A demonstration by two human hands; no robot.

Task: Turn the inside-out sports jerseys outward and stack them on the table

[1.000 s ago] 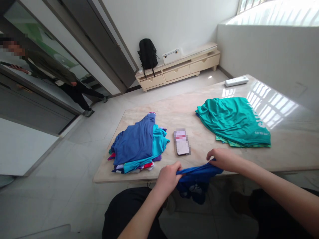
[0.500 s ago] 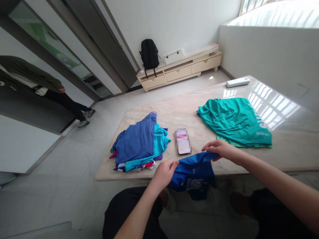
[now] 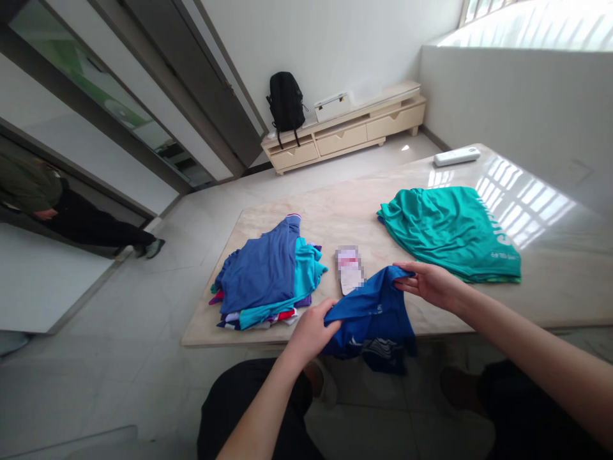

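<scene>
A dark blue garment point(image 3: 371, 313) with white print, which looks like a sports shirt, hangs at the table's near edge. My left hand point(image 3: 313, 327) is closed on its left side, thumb over the cloth. Its upper right corner is pinched by my right hand point(image 3: 428, 284). The cloth sags between both hands and its lower part drops below the tabletop. Just beyond it lies a phone point(image 3: 349, 271) with a blurred screen. Left of my left hand is a pile of clothes with a slate-blue garment point(image 3: 263, 268) on top. Beyond my right hand a green shirt point(image 3: 450, 233) lies flat on other cloth.
The marble-patterned table point(image 3: 330, 220) carries a white elongated device point(image 3: 457, 156) at its far right. A black backpack point(image 3: 286, 102) and a white box point(image 3: 332, 107) sit on a low cabinet point(image 3: 342, 140). At the left edge stands a person point(image 3: 81, 214) in dark trousers.
My right hand has risen slightly, lifting the blue garment's right corner, and its top edge now folds over. My left hand has barely shifted. The person at left has moved towards the frame's edge.
</scene>
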